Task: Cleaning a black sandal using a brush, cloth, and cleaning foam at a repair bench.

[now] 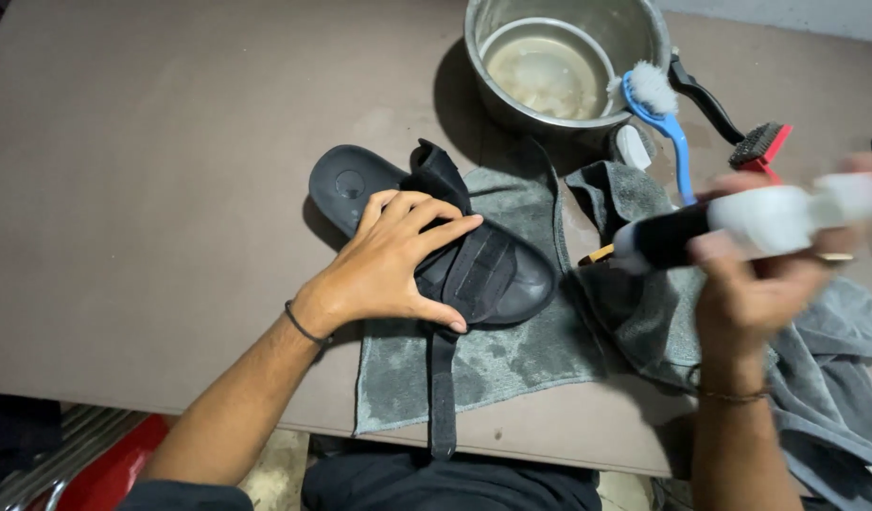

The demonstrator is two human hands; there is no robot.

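- Left hand [395,257] lies flat on the black sandal [436,241], on a damp grey towel [512,355] on the worktop [152,189] — grip open, so the sandal could slide.
- Right hand [753,284] grip is clamped on a blurred bottle [739,225] — it may spill.

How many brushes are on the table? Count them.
2: a blue-handled brush leaning beside the steel bowl, and a black-and-red brush right of it. Cloths may hide others.

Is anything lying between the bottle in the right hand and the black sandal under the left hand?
Nothing solid blocks it. The right hand holds the blurred bottle above the crumpled grey cloth. The black sandal, pressed by the left hand, lies just left, toe exposed.
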